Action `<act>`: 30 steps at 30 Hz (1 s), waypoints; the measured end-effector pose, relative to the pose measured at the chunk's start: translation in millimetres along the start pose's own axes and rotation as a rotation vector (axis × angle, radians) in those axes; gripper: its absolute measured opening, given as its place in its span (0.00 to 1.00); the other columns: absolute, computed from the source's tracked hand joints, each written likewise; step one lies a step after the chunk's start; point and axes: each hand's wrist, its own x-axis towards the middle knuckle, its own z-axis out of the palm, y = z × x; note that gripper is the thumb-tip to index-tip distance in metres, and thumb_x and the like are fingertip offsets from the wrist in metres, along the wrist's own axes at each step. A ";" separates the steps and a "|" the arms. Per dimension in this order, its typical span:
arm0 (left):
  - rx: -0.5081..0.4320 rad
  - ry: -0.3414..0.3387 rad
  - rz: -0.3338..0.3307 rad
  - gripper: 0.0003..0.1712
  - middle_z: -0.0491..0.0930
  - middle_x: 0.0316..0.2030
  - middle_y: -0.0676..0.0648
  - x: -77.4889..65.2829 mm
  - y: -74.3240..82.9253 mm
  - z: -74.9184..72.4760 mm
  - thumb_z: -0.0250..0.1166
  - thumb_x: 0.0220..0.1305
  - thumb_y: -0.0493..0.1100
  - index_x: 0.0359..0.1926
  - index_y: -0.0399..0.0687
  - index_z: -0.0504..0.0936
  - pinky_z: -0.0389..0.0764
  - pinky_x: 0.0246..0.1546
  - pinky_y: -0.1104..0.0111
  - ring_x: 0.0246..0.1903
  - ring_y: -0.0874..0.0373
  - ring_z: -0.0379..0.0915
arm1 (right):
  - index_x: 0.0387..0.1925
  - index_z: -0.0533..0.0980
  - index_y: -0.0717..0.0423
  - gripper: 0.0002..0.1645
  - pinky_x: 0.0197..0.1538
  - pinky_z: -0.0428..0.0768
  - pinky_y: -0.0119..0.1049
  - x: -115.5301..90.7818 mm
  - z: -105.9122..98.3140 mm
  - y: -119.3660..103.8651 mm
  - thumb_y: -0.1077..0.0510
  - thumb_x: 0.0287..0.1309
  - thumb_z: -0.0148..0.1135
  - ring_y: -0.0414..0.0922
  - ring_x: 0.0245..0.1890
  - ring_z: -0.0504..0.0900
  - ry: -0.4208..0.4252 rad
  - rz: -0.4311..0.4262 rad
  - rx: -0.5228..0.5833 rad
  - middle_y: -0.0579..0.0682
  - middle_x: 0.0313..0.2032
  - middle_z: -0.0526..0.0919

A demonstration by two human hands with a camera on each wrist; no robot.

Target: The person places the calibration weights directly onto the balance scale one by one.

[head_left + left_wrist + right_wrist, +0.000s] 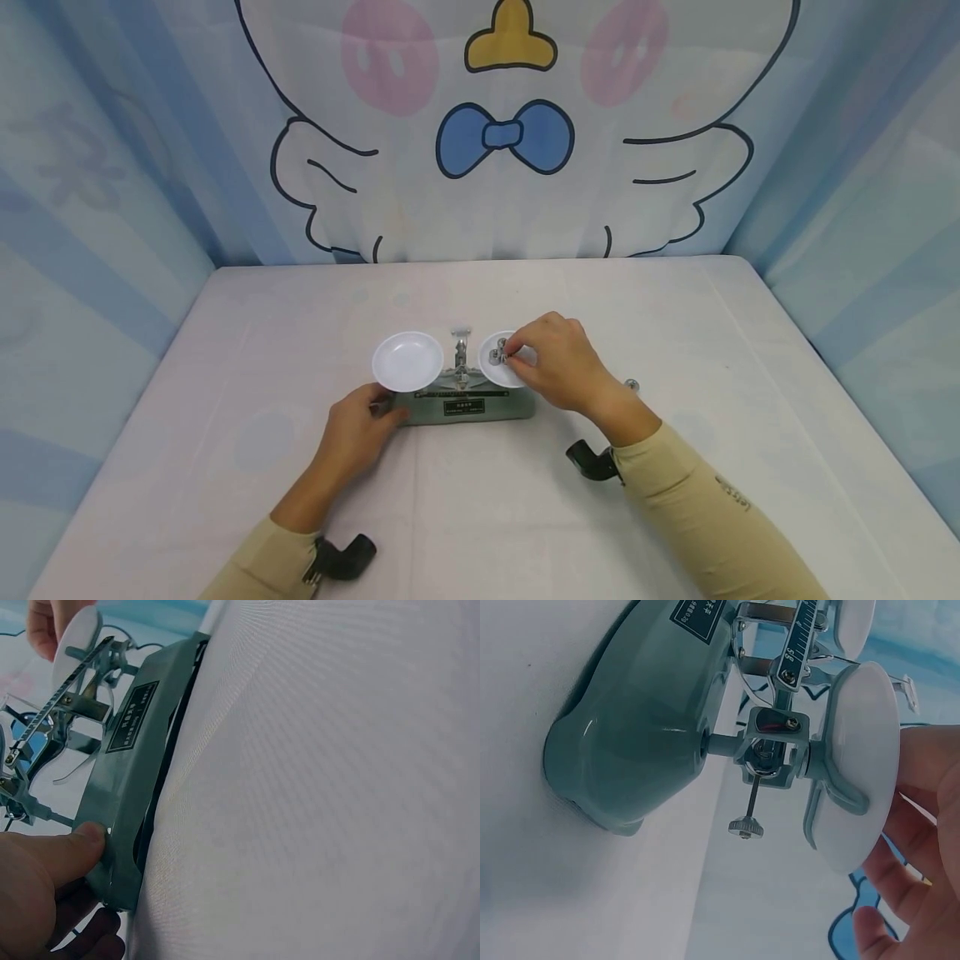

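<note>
A green balance scale (472, 410) with a dark label stands on the table, its metal beam running between two white pans. My left hand (360, 429) grips the left end of its base, the thumb (86, 844) lying on the front face and the other fingers around the end. The left pan (407, 362) is bare. Several small shiny metal weights (495, 357) stand on the right pan (487, 372). Over that pan, my right hand (558, 362) pinches a small metal weight between thumb and forefinger. In the right wrist view, the pan hides the fingertips.
A small shiny metal piece (632, 385) lies on the white-covered table (480, 517), just beyond my right wrist. Black wrist mounts (592, 461) stick out from both sleeves. A printed curtain (502, 208) hangs behind the table, with blue-striped cloth at both sides.
</note>
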 end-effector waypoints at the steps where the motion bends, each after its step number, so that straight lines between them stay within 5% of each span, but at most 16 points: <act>1: -0.002 -0.001 0.001 0.25 0.81 0.52 0.33 -0.1 0.2 -0.2 0.71 0.61 0.39 0.56 0.30 0.78 0.76 0.55 0.46 0.55 0.38 0.76 | 0.35 0.86 0.53 0.04 0.50 0.74 0.56 -0.1 0.0 0.0 0.60 0.57 0.72 0.52 0.44 0.78 -0.001 0.000 0.002 0.48 0.39 0.88; 10: -0.014 -0.002 0.013 0.25 0.81 0.52 0.33 0.1 -0.5 -1.2 0.71 0.61 0.39 0.56 0.30 0.78 0.77 0.55 0.45 0.55 0.38 0.76 | 0.40 0.85 0.56 0.07 0.54 0.76 0.55 -3.5 -2.8 1.1 0.61 0.58 0.70 0.53 0.47 0.79 -0.019 0.044 0.059 0.51 0.43 0.87; 20: -0.015 -0.007 0.006 0.26 0.81 0.53 0.33 1.2 -0.1 -0.6 0.71 0.62 0.39 0.57 0.30 0.78 0.77 0.55 0.46 0.55 0.38 0.76 | 0.45 0.83 0.60 0.12 0.45 0.83 0.46 -15.9 -15.6 12.4 0.64 0.58 0.71 0.47 0.41 0.82 0.026 0.085 0.206 0.51 0.41 0.86; 30: -0.009 -0.001 0.013 0.25 0.81 0.52 0.33 0.6 -1.0 -0.5 0.72 0.61 0.40 0.56 0.31 0.79 0.77 0.55 0.46 0.55 0.38 0.76 | 0.49 0.82 0.60 0.13 0.47 0.82 0.49 -40.6 -33.5 47.9 0.58 0.66 0.65 0.52 0.44 0.81 0.038 0.271 0.184 0.54 0.44 0.86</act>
